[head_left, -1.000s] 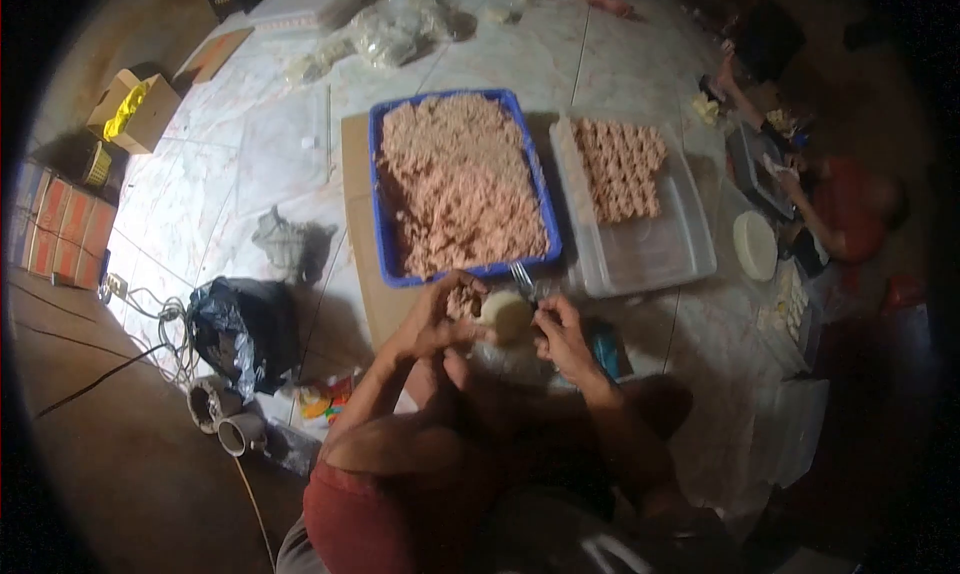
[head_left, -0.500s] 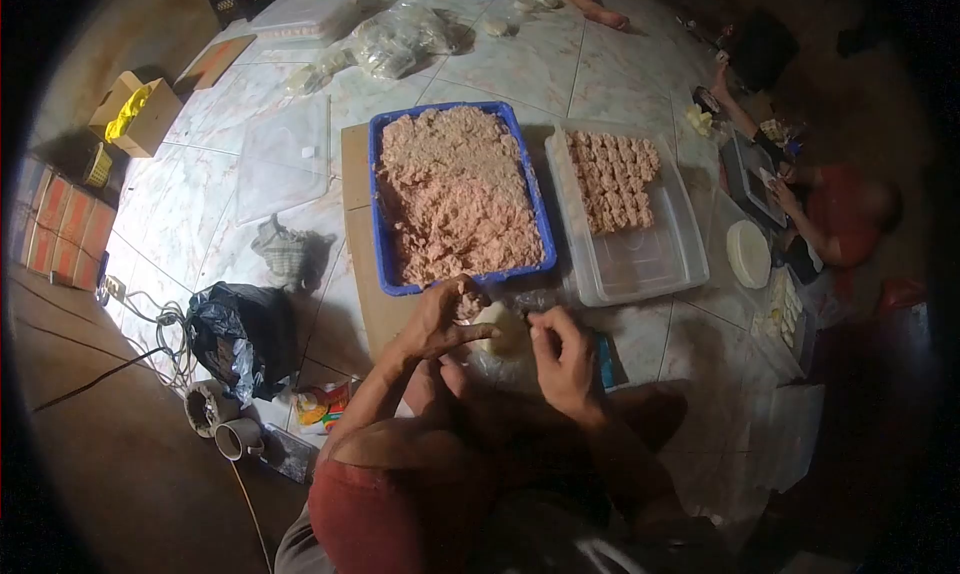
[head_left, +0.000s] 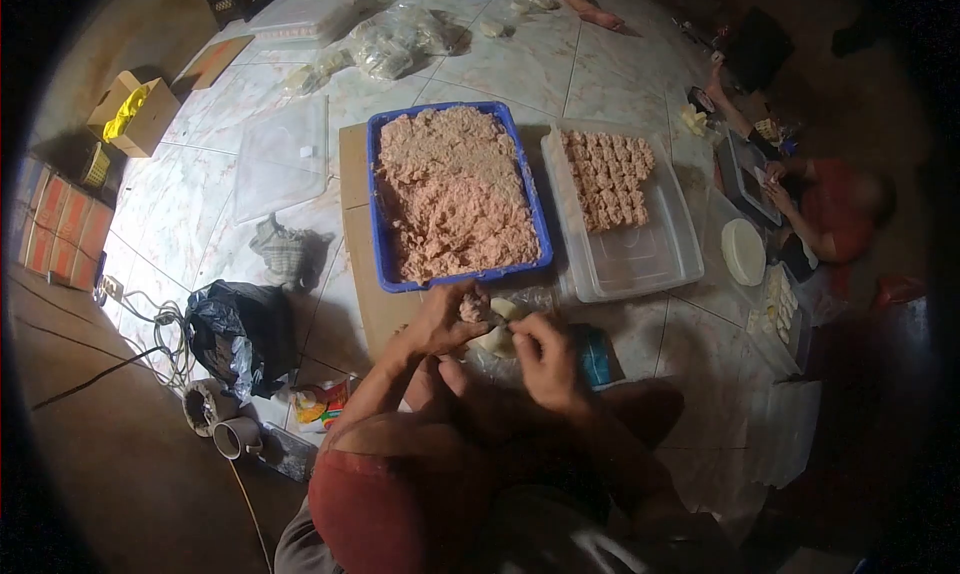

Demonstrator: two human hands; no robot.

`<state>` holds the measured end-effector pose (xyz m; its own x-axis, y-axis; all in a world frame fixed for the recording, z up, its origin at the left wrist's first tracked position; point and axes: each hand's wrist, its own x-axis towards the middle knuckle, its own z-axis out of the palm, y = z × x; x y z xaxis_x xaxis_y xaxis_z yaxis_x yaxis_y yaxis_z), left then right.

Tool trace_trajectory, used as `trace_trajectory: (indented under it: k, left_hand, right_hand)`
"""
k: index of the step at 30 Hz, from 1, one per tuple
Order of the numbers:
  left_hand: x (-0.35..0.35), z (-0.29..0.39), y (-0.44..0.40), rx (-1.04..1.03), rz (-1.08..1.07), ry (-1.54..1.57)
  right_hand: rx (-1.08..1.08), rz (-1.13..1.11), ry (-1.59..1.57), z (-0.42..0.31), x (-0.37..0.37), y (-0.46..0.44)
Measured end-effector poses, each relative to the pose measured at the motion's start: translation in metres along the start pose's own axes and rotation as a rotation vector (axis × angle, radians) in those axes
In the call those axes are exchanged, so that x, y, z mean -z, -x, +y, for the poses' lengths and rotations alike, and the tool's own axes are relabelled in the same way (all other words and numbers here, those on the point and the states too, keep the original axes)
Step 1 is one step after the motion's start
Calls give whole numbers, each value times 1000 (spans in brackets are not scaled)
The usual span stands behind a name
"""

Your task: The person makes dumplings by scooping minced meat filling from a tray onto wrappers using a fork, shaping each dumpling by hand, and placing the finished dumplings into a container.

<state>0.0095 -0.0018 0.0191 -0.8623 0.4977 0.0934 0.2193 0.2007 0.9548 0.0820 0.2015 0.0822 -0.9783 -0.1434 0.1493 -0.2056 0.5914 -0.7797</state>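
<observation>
My left hand [head_left: 447, 319] is curled round a small lump of pink minced meat [head_left: 474, 309], just below the front edge of a blue tub [head_left: 465, 277]. The tub is heaped with minced meat [head_left: 460, 194]. Close by on the right is my right hand [head_left: 548, 359], its fingers pinched together and pointing at the lump. A small dark tip shows at those fingers, but what it belongs to is too small to name. Pale round wrappers [head_left: 495, 342] lie between and below the hands, on clear plastic.
Right of the tub stands a clear plastic box [head_left: 640, 264] with rows of meat portions [head_left: 608, 179]. A black plastic bag [head_left: 240, 339] and a mug [head_left: 238, 439] are at left. Another person in red [head_left: 840, 209] works at far right. Cardboard [head_left: 358, 234] lies under the tub.
My right hand has moved left and slightly down, closer to my left hand and the lump. More of the blue-green thing beside it now shows. My left hand has barely moved.
</observation>
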Motion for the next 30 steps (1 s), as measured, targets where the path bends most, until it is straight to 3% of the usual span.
trace_trajectory:
  k: [4, 6, 8, 10, 12, 13, 14, 16, 19, 20, 22, 24, 25, 26, 28, 30]
  left_hand:
    - [0, 0, 1, -75, 28, -113]
    - [-5, -4, 2, 55, -75, -163]
    - [-10, -11, -4, -90, 87, -92]
    - [-4, 11, -4, -128, 159, 26]
    - [1, 8, 0, 105, 23, 118]
    - [0, 3, -3, 115, -25, -21]
    - [-5, 0, -2, 114, -30, -23]
    - [-7, 10, -9, -127, 156, -117]
    - [1, 3, 0, 10, 90, 127]
    - [1, -2, 0, 98, 6, 211]
    - [-7, -4, -5, 37, -19, 38]
    - [-7, 1, -8, -88, 231, -79]
    - [2, 19, -4, 73, 149, 94]
    - [1, 13, -5, 79, 149, 95]
    - [-5, 3, -6, 142, 38, 61]
    - [-8, 6, -8, 160, 100, 34]
  right_hand:
    - [-25, 76, -11, -4, 2, 0]
    - [-76, 142, -57, -4, 2, 7]
    - [-115, -12, -41, 4, -3, 4]
    - [-26, 81, -83, 1, 3, 0]
    - [-82, 133, -108, -6, 10, 2]
    - [-12, 74, -122, 10, -6, 5]
    - [-100, -34, -87, 15, -7, 6]
    - [-31, 50, -95, 7, 5, 3]
    - [-56, 242, -175, -2, 6, 3]
    - [-64, 240, -174, 0, 3, 5]
    - [-96, -12, -107, 9, -5, 4]
    - [-42, 58, -121, 12, -2, 1]
    - [-85, 131, -132, 11, -1, 2]
    - [-134, 207, -142, 8, 0, 5]
    - [-97, -43, -117, 6, -2, 3]
    - [-30, 106, -191, 8, -10, 5]
